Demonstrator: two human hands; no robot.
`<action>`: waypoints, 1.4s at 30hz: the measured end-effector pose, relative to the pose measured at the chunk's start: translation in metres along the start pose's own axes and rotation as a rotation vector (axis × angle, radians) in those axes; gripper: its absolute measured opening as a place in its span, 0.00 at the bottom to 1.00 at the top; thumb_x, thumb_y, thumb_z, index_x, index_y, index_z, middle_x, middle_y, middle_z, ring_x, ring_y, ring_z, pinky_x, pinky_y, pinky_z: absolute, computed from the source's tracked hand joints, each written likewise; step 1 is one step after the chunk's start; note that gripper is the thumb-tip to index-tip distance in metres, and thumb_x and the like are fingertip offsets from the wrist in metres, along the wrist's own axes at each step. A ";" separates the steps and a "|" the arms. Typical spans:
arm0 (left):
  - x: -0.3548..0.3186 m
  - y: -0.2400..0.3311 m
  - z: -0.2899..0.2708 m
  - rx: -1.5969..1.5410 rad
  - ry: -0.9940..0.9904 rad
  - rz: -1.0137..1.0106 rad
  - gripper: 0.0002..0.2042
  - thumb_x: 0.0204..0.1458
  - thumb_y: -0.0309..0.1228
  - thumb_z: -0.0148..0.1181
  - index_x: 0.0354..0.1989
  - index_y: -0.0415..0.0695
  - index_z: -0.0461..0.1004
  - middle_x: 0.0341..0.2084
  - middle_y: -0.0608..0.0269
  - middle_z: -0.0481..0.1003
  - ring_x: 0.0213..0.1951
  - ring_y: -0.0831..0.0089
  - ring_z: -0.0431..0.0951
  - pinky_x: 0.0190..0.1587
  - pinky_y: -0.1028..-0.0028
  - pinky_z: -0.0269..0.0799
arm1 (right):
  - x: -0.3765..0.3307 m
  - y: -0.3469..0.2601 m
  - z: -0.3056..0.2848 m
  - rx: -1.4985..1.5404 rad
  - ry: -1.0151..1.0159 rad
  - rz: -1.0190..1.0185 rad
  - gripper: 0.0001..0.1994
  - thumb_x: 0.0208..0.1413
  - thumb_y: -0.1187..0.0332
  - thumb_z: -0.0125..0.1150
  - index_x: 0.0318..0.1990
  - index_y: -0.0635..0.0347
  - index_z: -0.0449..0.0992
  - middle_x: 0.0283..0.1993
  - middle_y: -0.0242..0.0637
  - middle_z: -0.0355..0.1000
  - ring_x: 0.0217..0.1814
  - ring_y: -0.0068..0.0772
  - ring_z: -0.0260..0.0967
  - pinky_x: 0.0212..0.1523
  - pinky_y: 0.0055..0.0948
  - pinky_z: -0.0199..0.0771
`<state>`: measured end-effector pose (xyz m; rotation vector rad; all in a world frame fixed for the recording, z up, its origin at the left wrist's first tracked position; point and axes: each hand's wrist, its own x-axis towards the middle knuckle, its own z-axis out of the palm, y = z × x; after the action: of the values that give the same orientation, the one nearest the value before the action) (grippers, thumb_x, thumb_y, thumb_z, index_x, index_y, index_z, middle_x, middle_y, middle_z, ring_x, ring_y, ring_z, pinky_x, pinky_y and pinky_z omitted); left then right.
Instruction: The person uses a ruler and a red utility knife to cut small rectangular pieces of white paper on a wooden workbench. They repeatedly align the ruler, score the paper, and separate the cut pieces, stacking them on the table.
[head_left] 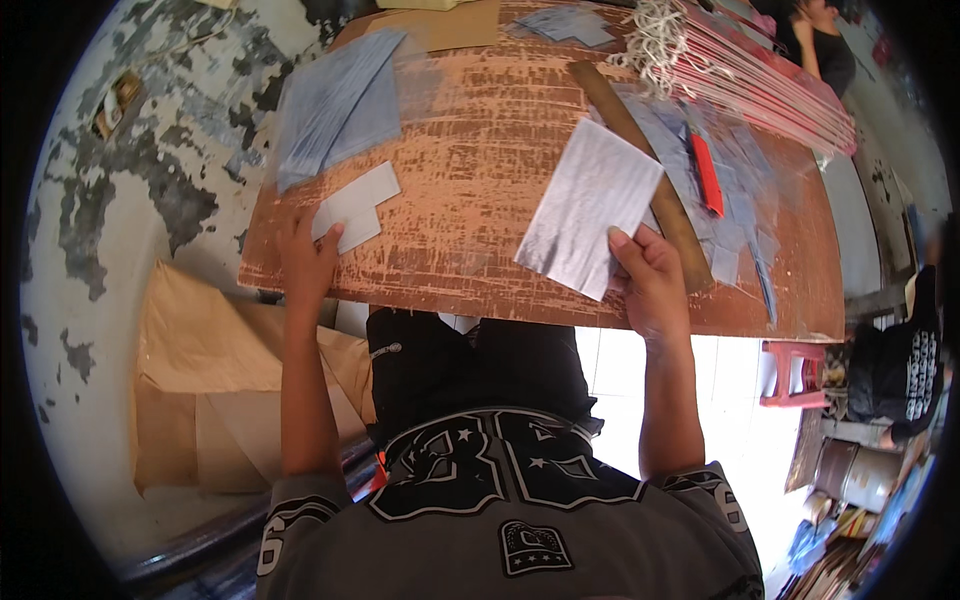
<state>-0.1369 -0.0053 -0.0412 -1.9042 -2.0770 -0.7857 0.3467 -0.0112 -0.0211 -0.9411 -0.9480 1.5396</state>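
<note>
- One silver-white sheet (590, 205), head view: clamped between right hand's (652, 280) thumb and fingers, extending up-left from it.
- Left hand (310, 255): thumb at white cards' (358, 205) edge; can't tell if gripping.
- Beyond left hand: translucent plastic stack (345, 115), untouched.
- Right of right hand: red-handled tool (706, 175).
- My read: one sheet in hand, stack left lying; finished count unclear.

We see a glossy silvery rectangular plastic-looking sheet (588, 205), matt white oblong paper-like cards (358, 202) and a rough-worn brown wooden tabletop (470, 190).
</note>
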 end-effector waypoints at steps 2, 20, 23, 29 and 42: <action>0.003 -0.004 0.005 0.060 -0.034 -0.028 0.29 0.64 0.45 0.69 0.69 0.42 0.76 0.59 0.37 0.76 0.63 0.41 0.72 0.70 0.50 0.64 | -0.002 -0.002 0.000 0.002 -0.004 0.025 0.18 0.76 0.65 0.61 0.64 0.71 0.77 0.54 0.41 0.84 0.52 0.26 0.84 0.57 0.30 0.84; 0.023 -0.010 -0.013 -0.428 -0.114 -0.220 0.27 0.53 0.37 0.81 0.55 0.37 0.75 0.50 0.53 0.78 0.51 0.62 0.79 0.57 0.64 0.76 | 0.002 0.007 0.001 -0.055 0.013 0.033 0.12 0.76 0.63 0.63 0.58 0.61 0.80 0.39 0.22 0.82 0.32 0.08 0.76 0.28 0.14 0.72; 0.020 -0.010 -0.005 -0.802 0.001 -0.275 0.20 0.59 0.30 0.76 0.55 0.38 0.76 0.46 0.59 0.81 0.47 0.68 0.81 0.54 0.68 0.77 | 0.003 0.004 0.002 -0.083 -0.023 0.020 0.13 0.76 0.64 0.62 0.58 0.62 0.79 0.39 0.24 0.82 0.33 0.10 0.77 0.30 0.14 0.76; 0.025 0.009 -0.013 -1.575 0.060 -0.438 0.13 0.68 0.21 0.65 0.59 0.38 0.78 0.50 0.59 0.84 0.48 0.73 0.85 0.49 0.70 0.84 | 0.008 -0.005 -0.001 -0.151 -0.074 0.086 0.14 0.76 0.62 0.62 0.58 0.64 0.79 0.39 0.22 0.77 0.38 0.11 0.73 0.40 0.20 0.81; 0.072 0.128 -0.029 -1.267 -0.625 -0.085 0.18 0.60 0.24 0.73 0.57 0.41 0.78 0.44 0.63 0.84 0.42 0.80 0.83 0.44 0.76 0.80 | 0.047 -0.012 0.048 -0.392 -0.286 0.187 0.17 0.75 0.58 0.64 0.59 0.62 0.82 0.46 0.30 0.85 0.42 0.16 0.81 0.39 0.19 0.79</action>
<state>-0.0282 0.0438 0.0497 -2.9469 -2.1355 -2.1093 0.3006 0.0317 0.0037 -1.1252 -1.4369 1.7103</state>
